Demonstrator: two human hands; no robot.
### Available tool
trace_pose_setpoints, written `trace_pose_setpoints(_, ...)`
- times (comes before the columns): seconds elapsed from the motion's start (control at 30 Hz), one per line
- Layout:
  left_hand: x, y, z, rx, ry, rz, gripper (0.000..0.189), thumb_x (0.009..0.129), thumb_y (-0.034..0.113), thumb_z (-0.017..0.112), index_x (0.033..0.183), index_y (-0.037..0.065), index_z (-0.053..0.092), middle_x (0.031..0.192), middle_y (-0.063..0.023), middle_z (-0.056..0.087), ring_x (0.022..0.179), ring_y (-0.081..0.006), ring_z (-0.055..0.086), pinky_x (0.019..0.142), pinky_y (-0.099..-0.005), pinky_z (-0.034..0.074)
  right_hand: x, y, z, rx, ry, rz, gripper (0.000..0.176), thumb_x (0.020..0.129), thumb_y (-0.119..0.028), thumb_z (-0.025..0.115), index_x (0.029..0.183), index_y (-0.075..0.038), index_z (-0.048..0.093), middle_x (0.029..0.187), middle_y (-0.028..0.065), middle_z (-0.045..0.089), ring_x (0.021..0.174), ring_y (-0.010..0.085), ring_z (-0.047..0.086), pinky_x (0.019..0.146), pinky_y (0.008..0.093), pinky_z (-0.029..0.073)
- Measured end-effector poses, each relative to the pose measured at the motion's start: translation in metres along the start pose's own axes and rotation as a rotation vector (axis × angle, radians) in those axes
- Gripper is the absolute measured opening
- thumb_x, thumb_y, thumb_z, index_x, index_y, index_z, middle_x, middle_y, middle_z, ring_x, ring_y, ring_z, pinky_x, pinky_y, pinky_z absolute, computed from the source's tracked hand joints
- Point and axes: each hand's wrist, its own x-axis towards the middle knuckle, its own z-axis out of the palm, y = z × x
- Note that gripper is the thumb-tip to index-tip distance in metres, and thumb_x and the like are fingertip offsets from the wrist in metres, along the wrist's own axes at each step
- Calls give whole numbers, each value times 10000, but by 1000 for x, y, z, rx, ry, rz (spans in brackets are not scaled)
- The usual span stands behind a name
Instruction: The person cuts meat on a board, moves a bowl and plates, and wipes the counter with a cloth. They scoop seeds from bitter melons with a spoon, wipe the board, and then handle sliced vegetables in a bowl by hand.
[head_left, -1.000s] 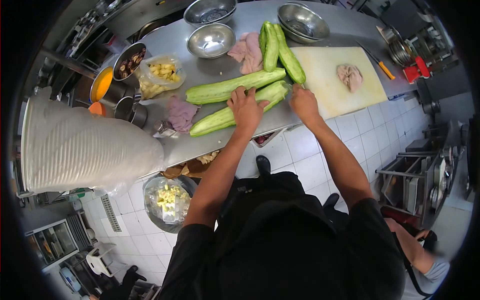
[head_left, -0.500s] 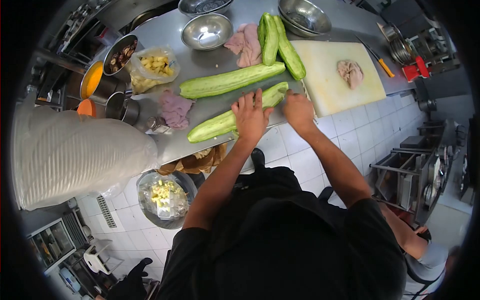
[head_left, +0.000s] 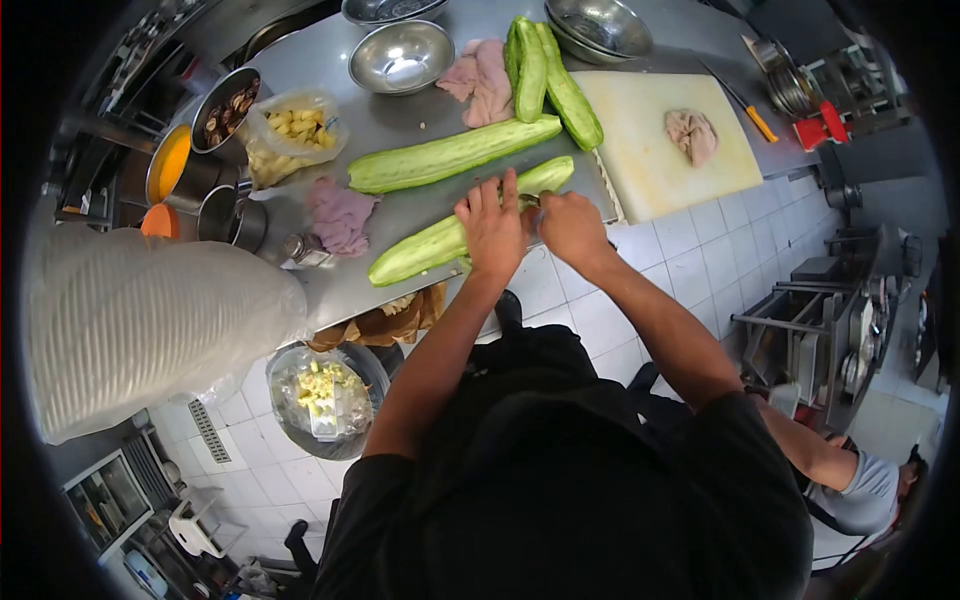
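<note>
A long pale green gourd (head_left: 420, 250) lies aslant at the counter's near edge. My left hand (head_left: 493, 232) rests flat across its middle, fingers stretched out. Close to the right of it, my right hand (head_left: 574, 228) is closed beside the gourd, on a small dark tool (head_left: 530, 203) that is mostly hidden. Just beyond lies another peeled gourd (head_left: 455, 157), and two more gourds (head_left: 568, 95) lean together near the cutting board (head_left: 640, 185).
Metal bowls (head_left: 401, 57) stand at the back. A pink cloth (head_left: 341, 215), a bag of yellow pieces (head_left: 296, 128) and pots (head_left: 232, 218) are at left. A knife (head_left: 760, 124) lies at right. Below the counter is a lined bin (head_left: 375, 375). Another person (head_left: 850, 490) is at lower right.
My right hand has moved left along the gourd, closer to my left hand, and the dark tool now shows. The whole view has shifted slightly.
</note>
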Motion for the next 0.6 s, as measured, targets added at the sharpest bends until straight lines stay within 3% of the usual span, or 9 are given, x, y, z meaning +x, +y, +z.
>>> trace_pose_setpoints(0.1,1,0,-1,1,-7,-7,649,688,294,776,1251,41,578,1110,-93,526,1030,-262,461,866,-415,318,21,30,6,35,206,151,164,761,-125,573,840,4,635,748,268,636,764,426,642,749,513,511)
trace_pose_setpoints(0.13,1,0,-1,0,-10,-18,647,688,284,774,1254,41,575,1114,-94,527,1033,-263,462,866,-416,317,23,28,8,52,114,238,160,766,-127,571,838,1,634,746,255,638,756,426,639,742,510,513)
trace_pose_setpoints(0.23,0,-3,4,25,-4,-13,649,701,294,767,1261,35,565,1117,-97,530,1056,-269,461,904,-427,308,3,-4,15,85,65,46,173,763,-135,576,850,0,641,749,247,641,756,433,638,750,504,519)
trace_pose_setpoints(0.33,1,-7,-12,4,-53,19,651,725,354,750,1269,49,562,1113,-96,534,1071,-276,461,946,-436,291,6,-3,8,75,59,128,201,763,-155,583,871,-4,658,855,255,650,820,424,645,781,492,520)
trace_pose_setpoints(0.4,-6,-15,-33,42,-47,-72,668,711,376,757,1273,75,557,1108,-90,533,1078,-271,461,963,-456,283,11,11,9,53,69,159,225,774,-153,560,897,6,659,921,258,651,862,419,648,795,475,525)
trace_pose_setpoints(0.5,-26,-40,-56,86,-114,-148,658,714,421,751,1263,103,575,1061,-76,553,1041,-258,479,943,-472,288,18,20,10,39,88,204,234,783,-153,543,893,17,659,939,272,647,881,411,650,799,476,524)
trace_pose_setpoints(0.6,-39,-50,-60,59,-143,-175,666,729,446,738,1268,88,580,1026,-73,570,1001,-247,493,916,-464,296,23,15,8,-3,127,224,256,796,-144,525,968,25,612,859,249,664,820,405,664,752,476,537)
